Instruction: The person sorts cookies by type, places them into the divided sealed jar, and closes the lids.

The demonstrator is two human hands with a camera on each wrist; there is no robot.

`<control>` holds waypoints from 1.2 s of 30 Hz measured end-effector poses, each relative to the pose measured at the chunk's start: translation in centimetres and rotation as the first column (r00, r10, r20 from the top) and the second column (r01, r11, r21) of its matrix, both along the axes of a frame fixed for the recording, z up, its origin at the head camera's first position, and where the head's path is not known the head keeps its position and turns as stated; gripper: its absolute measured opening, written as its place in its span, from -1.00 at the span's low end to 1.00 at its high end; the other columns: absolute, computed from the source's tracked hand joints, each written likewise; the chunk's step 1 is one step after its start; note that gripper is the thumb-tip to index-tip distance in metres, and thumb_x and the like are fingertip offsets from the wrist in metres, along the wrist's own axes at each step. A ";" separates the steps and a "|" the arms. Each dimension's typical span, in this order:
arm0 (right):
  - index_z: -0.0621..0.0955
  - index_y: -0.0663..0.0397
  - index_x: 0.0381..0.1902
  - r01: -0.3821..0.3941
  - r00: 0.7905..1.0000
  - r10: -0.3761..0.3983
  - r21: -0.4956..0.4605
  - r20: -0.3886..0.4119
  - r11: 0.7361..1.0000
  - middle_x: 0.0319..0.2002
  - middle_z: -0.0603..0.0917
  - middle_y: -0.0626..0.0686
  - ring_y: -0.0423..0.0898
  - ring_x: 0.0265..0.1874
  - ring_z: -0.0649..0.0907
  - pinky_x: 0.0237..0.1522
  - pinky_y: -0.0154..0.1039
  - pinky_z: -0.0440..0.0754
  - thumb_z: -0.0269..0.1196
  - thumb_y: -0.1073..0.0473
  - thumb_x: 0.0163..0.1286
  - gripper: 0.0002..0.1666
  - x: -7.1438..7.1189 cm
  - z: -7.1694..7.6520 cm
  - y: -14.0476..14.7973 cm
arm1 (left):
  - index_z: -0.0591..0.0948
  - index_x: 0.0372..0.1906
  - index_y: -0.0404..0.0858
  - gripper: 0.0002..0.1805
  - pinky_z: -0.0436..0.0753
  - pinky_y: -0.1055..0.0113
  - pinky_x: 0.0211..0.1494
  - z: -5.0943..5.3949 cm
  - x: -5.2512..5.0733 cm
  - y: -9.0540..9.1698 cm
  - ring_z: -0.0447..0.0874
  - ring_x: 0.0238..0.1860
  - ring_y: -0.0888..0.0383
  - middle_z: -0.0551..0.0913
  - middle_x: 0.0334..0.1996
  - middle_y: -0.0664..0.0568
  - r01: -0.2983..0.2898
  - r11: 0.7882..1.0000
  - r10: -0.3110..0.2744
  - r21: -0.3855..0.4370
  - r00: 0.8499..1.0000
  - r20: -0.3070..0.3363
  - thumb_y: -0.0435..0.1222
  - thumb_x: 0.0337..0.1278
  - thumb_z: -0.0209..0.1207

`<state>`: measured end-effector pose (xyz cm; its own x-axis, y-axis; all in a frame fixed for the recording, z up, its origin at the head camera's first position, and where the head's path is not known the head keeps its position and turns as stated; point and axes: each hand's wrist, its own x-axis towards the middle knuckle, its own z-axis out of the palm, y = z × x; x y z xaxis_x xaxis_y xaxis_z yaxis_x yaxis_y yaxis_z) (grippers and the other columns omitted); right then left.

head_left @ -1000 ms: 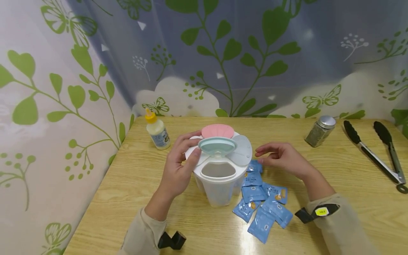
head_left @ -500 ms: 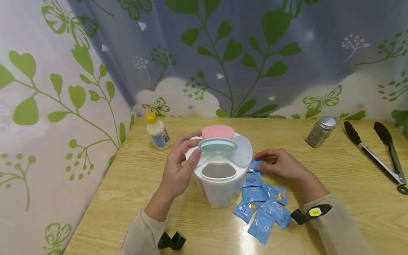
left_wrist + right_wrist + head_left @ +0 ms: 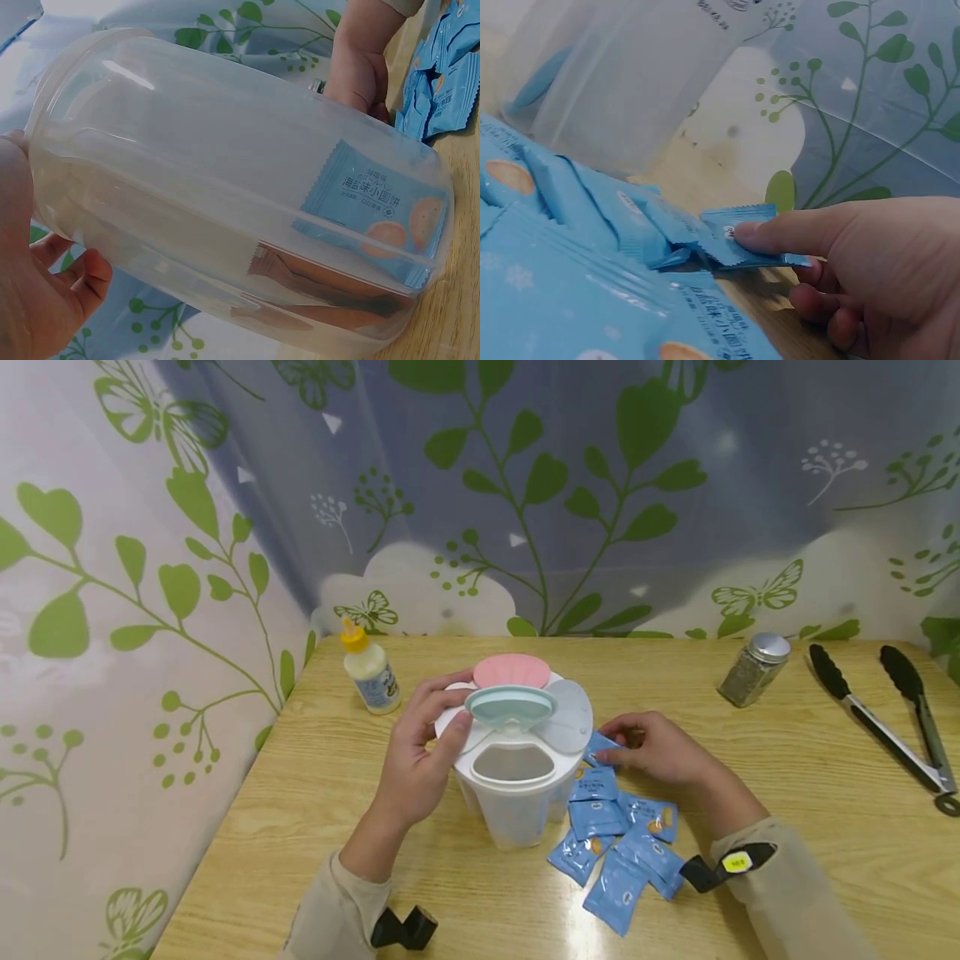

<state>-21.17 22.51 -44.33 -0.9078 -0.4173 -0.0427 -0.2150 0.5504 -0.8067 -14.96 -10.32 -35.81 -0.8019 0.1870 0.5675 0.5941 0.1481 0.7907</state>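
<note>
My left hand (image 3: pixel 420 760) grips the rim of a translucent storage container (image 3: pixel 517 814) with a white, several-sectioned lid. Its front mint flap (image 3: pixel 512 706) stands raised over an opening, while the pink flap (image 3: pixel 512 671) lies down. Through the wall in the left wrist view, a blue biscuit packet (image 3: pixel 375 202) and brown packets (image 3: pixel 330 285) show inside. To the right of the container, my right hand (image 3: pixel 660 747) pinches one small blue biscuit packet (image 3: pixel 735 232), thumb on top and fingers beneath. Other blue biscuit packets (image 3: pixel 617 887) lie in an overlapping pile nearer me.
A yellow-capped bottle (image 3: pixel 372 672) stands at the back left of the wooden table (image 3: pixel 285 827). Toward the back right are a glass jar (image 3: pixel 753 670) with a silver lid and spread black-tipped tongs (image 3: pixel 892 735). A leaf-patterned curtain (image 3: pixel 585 485) hangs behind.
My right hand has come down onto the rearmost blue biscuit packet and taken hold of it, tilting it slightly. The left hand and container have stayed put.
</note>
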 end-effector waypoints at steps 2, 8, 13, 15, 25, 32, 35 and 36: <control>0.67 0.18 -0.07 0.005 1.000 -0.004 -0.027 0.029 1.000 -0.35 0.52 0.06 -0.17 -0.45 0.51 -0.44 -0.31 0.50 0.39 0.07 0.31 -0.66 0.0 0.0 0.2 | 0.65 0.00 -0.33 -0.76 0.72 0.36 -0.17 0.0 0.0 0.0 0.49 0.29 0.00 0.52 0.26 -0.13 0.001 1.000 -0.001 0.001 1.000 0.002 -0.40 0.33 0.08; 0.63 0.24 0.00 0.048 0.994 -0.039 -0.087 0.102 0.995 -0.22 0.61 0.16 -0.17 -0.59 0.52 -0.54 -0.25 0.54 0.31 0.07 0.39 -0.63 -0.1 0.1 1.1 | 0.65 0.00 -0.34 -0.76 0.72 0.36 -0.15 0.1 0.1 0.0 0.48 0.30 0.00 0.52 0.26 -0.14 0.009 1.000 -0.009 0.007 1.000 0.005 -0.41 0.33 0.07; 0.63 0.23 -0.02 0.047 0.991 -0.032 -0.115 0.129 0.992 -0.21 0.60 0.15 -0.17 -0.65 0.47 -0.57 -0.24 0.49 0.30 0.06 0.40 -0.64 0.0 0.3 1.4 | 0.65 0.00 -0.34 -0.76 0.72 0.35 -0.15 0.0 0.1 0.1 0.48 0.30 0.00 0.52 0.26 -0.13 0.012 1.000 -0.012 0.006 1.000 0.009 -0.40 0.33 0.07; 0.64 0.20 -0.03 0.041 0.992 -0.028 -0.105 0.121 0.994 -0.19 0.61 0.14 -0.17 -0.64 0.48 -0.56 -0.24 0.50 0.30 0.05 0.40 -0.65 0.1 0.5 1.4 | 0.65 0.00 -0.33 -0.76 0.72 0.35 -0.16 0.0 0.1 0.1 0.48 0.30 0.00 0.52 0.26 -0.13 0.009 1.000 -0.009 0.004 1.000 0.011 -0.40 0.33 0.07; 0.65 0.12 -0.02 0.053 0.998 -0.050 -0.105 0.036 0.993 -0.18 0.68 0.03 0.06 -0.49 0.63 -0.41 -0.15 0.63 0.30 0.03 0.41 -0.68 1.2 3.8 2.1 | 0.65 0.00 -0.33 -0.76 0.72 0.36 -0.16 0.0 0.1 0.2 0.47 0.30 0.01 0.52 0.26 -0.13 0.006 1.000 -0.006 0.005 1.000 0.019 -0.40 0.33 0.08; 0.64 0.21 -0.05 0.032 0.998 -0.040 -0.176 -0.043 0.984 -0.43 0.68 -0.12 -0.02 -0.55 0.61 -0.45 -0.19 0.60 0.25 0.16 0.44 -0.76 2.3 6.6 2.6 | 0.64 0.01 -0.35 -0.75 0.71 0.39 -0.16 0.2 0.1 0.2 0.47 0.29 0.02 0.52 0.26 -0.14 0.005 1.000 -0.005 0.018 1.000 0.011 -0.40 0.34 0.08; 0.64 0.22 -0.09 -0.014 0.996 -0.005 -0.215 -0.088 0.976 -0.47 0.66 -0.11 -0.06 -0.56 0.62 -0.47 -0.20 0.59 0.23 0.24 0.44 -0.83 2.7 7.5 2.5 | 0.64 0.00 -0.35 -0.76 0.71 0.39 -0.16 0.1 0.1 0.1 0.47 0.29 0.01 0.52 0.26 -0.14 0.002 1.000 -0.002 0.017 1.000 0.008 -0.40 0.33 0.08; 0.64 0.22 -0.10 -0.032 0.995 0.010 -0.229 -0.097 0.973 -0.48 0.65 -0.10 -0.08 -0.57 0.62 -0.48 -0.21 0.59 0.23 0.27 0.44 -0.85 2.9 7.7 2.5 | 0.64 0.00 -0.35 -0.76 0.71 0.38 -0.17 0.1 0.1 0.1 0.48 0.29 0.00 0.52 0.25 -0.14 0.000 1.000 0.000 0.014 1.000 0.006 -0.40 0.33 0.08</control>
